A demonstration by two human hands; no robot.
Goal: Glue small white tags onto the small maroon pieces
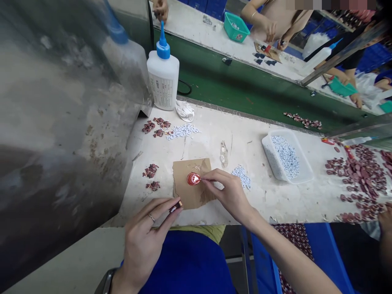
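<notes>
My left hand [147, 234] pinches a small dark brown piece [175, 206] with a tan end, at the near left corner of a cardboard sheet [183, 196]. On that sheet sits a small round red dish [192, 179] with something white in it. The fingers of my right hand [228, 190] are closed in a pinch on a thin stick [202, 179], whose tip reaches the dish. Just beyond my right hand lies a pile of small white-and-blue pieces [241, 176]. Small brown bundles [151, 170] lie left of the cardboard.
A white glue bottle [163, 77] with a blue nozzle stands at the back left near a metal panel [76, 102]. A clear plastic tub [288, 157] holds many tiny pieces. Brown parts [361, 175] cover the right end. Co-workers' hands [271, 32] work across the green divider [220, 77].
</notes>
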